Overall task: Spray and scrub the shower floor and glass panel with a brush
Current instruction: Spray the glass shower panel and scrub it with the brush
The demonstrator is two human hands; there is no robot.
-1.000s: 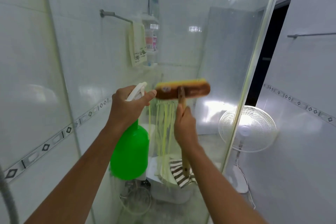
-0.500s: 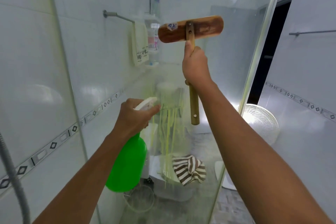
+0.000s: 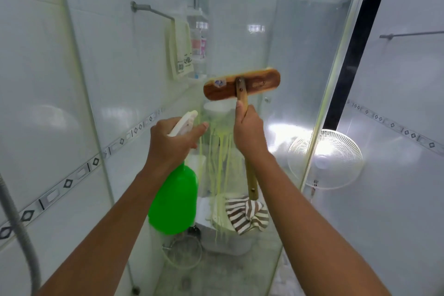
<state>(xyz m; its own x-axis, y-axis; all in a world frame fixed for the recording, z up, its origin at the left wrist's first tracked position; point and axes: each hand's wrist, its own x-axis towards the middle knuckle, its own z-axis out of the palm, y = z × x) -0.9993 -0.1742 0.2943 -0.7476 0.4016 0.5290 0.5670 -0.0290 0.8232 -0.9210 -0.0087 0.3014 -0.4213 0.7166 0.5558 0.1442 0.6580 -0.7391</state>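
Note:
A wooden scrub brush (image 3: 241,87) lies flat against the glass panel (image 3: 283,60), head level, at mid height. My right hand (image 3: 248,131) grips its short wooden handle just below the head. My left hand (image 3: 174,142) holds the white trigger head of a green spray bottle (image 3: 175,202), nozzle pointing at the glass, forefinger on the trigger. Yellow-green streaks of cleaner (image 3: 217,163) run down the glass under the brush. The shower floor (image 3: 216,279) shows at the bottom.
Behind the glass stand a white toilet (image 3: 225,240) with a striped cloth (image 3: 247,215) on it, a white fan (image 3: 325,158), a towel on a rail (image 3: 179,48) and a shelf of bottles (image 3: 198,38). A grey shower hose (image 3: 21,226) hangs at left.
My right hand drew the brush down the glass from its high point half a second ago to mid height. My left hand with the spray bottle stayed almost still.

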